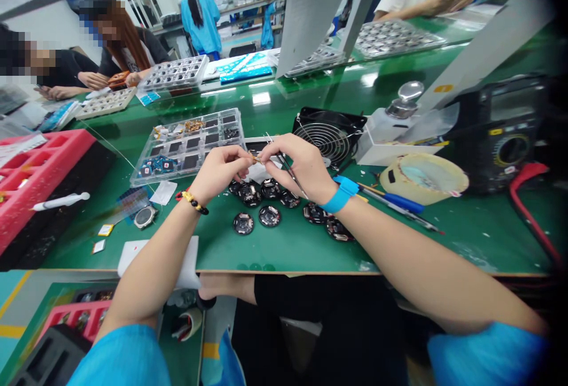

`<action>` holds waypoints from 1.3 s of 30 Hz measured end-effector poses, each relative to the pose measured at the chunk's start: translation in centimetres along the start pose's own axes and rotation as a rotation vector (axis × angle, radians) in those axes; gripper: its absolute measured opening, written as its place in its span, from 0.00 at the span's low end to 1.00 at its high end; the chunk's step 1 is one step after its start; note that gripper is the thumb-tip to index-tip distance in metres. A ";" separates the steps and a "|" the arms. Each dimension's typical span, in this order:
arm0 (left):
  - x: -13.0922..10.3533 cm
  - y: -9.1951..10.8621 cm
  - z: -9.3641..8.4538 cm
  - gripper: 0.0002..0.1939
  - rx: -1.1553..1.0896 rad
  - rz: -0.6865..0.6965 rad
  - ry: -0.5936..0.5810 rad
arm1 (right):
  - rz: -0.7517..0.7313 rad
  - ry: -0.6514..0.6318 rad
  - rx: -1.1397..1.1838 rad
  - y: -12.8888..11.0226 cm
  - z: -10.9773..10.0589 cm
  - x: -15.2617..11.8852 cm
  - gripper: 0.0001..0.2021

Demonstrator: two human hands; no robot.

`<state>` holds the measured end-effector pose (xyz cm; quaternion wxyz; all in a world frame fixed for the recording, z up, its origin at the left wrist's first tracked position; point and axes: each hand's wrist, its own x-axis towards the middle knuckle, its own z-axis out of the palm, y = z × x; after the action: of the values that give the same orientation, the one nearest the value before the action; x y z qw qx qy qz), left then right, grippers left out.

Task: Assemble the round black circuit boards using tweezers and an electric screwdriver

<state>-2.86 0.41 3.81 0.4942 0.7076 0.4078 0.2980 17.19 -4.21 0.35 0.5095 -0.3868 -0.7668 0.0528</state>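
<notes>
My left hand (222, 171) and my right hand (302, 164) meet above the green table (284, 253). Between their fingertips is a small gold-coloured part (256, 160), its details too small to tell. The left thumb and fingers are pinched at the part. My right hand also holds thin metal tweezers (290, 173), which slant across its fingers, and its fingertips touch the same part. Several round black modules (270, 216) lie on the table below and around the hands. A white paper or tissue is partly hidden behind the fingers.
A clear compartment box (193, 143) stands behind my left hand, a black fan (331, 137) behind my right. Pink trays (39, 164) are at left; a round yellowish container (423, 177), pens (402, 202) and a black device (501, 137) are at right. Other people sit across the table.
</notes>
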 end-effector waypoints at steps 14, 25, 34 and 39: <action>0.0 -0.5 1.0 0.07 -0.012 0.074 0.035 | 0.119 0.034 0.028 0.2 0.4 -0.1 0.03; -0.3 -1.3 2.0 0.05 0.278 0.247 0.167 | 0.070 0.032 -0.030 0.5 0.6 -0.4 0.08; -0.5 -1.4 2.3 0.06 0.397 0.301 0.221 | 0.043 0.071 -0.091 0.2 0.8 -0.6 0.04; -0.6 -1.1 2.4 0.06 0.402 0.290 0.241 | 0.045 0.070 -0.083 -0.1 0.9 -0.6 0.04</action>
<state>-1.52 -1.04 2.02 0.2437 0.8020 0.4089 0.3609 16.51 -4.38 -0.50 0.5182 -0.4263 -0.7412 0.0188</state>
